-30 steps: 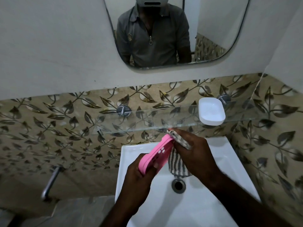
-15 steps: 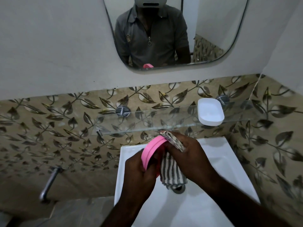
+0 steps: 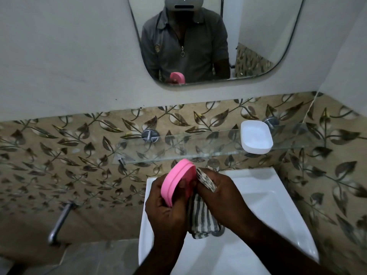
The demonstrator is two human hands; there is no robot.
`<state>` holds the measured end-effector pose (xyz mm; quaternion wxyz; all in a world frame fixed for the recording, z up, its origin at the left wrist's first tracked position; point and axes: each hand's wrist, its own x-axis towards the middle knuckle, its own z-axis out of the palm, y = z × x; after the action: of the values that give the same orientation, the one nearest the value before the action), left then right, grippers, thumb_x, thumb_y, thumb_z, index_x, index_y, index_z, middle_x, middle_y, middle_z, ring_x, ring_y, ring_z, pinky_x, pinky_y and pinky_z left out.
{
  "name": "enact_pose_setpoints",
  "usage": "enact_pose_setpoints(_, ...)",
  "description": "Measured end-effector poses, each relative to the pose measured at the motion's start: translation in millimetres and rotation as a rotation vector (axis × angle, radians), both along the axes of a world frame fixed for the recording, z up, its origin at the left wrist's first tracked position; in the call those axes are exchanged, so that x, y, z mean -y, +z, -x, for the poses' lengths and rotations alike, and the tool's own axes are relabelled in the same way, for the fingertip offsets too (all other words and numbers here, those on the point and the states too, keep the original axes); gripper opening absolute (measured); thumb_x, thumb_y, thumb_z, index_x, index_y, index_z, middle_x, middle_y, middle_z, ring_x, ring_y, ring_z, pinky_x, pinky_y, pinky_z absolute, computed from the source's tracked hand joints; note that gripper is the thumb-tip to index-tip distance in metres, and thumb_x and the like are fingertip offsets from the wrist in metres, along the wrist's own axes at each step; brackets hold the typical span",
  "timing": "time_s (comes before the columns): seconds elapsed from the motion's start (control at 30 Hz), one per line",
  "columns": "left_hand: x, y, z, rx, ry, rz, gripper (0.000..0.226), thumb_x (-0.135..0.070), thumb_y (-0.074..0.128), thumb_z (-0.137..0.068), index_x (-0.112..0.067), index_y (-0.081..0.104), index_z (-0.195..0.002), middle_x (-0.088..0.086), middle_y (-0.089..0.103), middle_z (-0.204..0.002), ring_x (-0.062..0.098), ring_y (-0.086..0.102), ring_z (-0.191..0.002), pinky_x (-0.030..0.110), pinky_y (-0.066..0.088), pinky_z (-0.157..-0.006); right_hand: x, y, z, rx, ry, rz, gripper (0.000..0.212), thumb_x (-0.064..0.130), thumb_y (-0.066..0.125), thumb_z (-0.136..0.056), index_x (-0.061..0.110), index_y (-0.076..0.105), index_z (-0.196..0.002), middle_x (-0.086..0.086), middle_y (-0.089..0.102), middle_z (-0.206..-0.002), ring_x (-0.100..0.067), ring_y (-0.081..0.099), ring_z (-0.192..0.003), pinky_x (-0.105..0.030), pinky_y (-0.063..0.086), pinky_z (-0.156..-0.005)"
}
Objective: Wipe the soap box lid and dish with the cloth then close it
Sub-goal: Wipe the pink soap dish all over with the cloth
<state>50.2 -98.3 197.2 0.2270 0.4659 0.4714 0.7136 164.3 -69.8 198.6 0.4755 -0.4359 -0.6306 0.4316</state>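
The left hand (image 3: 166, 213) curled its fingers round the pink lid (image 3: 175, 182); the right hand (image 3: 225, 197) pinched the striped cloth (image 3: 200, 220) against it.

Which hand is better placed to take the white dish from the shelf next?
Probably the right hand: the white dish sits toward the right end of the shelf, on that hand's side, though it holds the cloth. The left hand grips the pink lid.

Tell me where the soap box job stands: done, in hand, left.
Done: nothing shows as finished. In hand: the left hand grips the pink half while the right hand presses the striped cloth against it. Left: the white half sits on the glass shelf, wiped or not unclear; the box is not yet closed.
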Motion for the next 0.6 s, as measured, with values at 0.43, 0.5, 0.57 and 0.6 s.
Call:
enact_pose_setpoints(0.43, -13.0, 8.3, 21.1, -0.521, -0.119, 0.243, 0.018, -0.009, 0.07, -0.085, -0.027, 0.067, -0.088, -0.016, 0.069, -0.078, -0.001, 0.063, -0.07, 0.017, 0.048, -0.061, -16.9, -3.4, -18.2, 0.401, -0.271, -0.33, 0.035, 0.018, 0.057, -0.09, 0.031, 0.062, -0.122, 0.011, 0.065, -0.121, -0.006, 0.062, -0.11, -0.025, 0.051, -0.09)
enact_pose_setpoints(0.5, -10.3, 8.2, 21.3, -0.445, -0.078, 0.193, 0.027, -0.011, 0.07, -0.084, -0.036, 0.063, -0.078, -0.015, 0.066, -0.078, 0.0, 0.06, -0.064, 0.014, 0.042, -0.055, -21.1, 1.7, -19.7, 0.089, -0.212, -0.059, 0.03, 0.013, 0.061, -0.093, 0.031, 0.065, -0.116, 0.015, 0.07, -0.11, -0.002, 0.065, -0.102, -0.02, 0.049, -0.088)
enact_pose_setpoints(0.57, -10.1, 8.4, 22.5, -0.352, -0.065, 0.157, 0.03, -0.017, 0.066, -0.079, -0.047, 0.063, -0.076, -0.015, 0.065, -0.076, -0.002, 0.058, -0.063, 0.013, 0.042, -0.056, -22.6, 8.1, -21.7, -0.18, -0.094, 0.141, 0.022, 0.011, 0.061, -0.093, 0.023, 0.068, -0.111, 0.003, 0.075, -0.1, -0.009, 0.069, -0.093, -0.022, 0.052, -0.08)
enact_pose_setpoints(0.6, -11.0, 8.6, 22.6, -0.286, -0.085, 0.159, 0.029, -0.019, 0.067, -0.078, -0.048, 0.065, -0.078, -0.017, 0.066, -0.074, -0.003, 0.058, -0.064, 0.012, 0.044, -0.059, -21.2, 9.8, -22.8, -0.288, -0.046, 0.195, 0.021, 0.01, 0.061, -0.093, 0.018, 0.068, -0.111, -0.002, 0.075, -0.099, -0.012, 0.07, -0.091, -0.023, 0.052, -0.078)
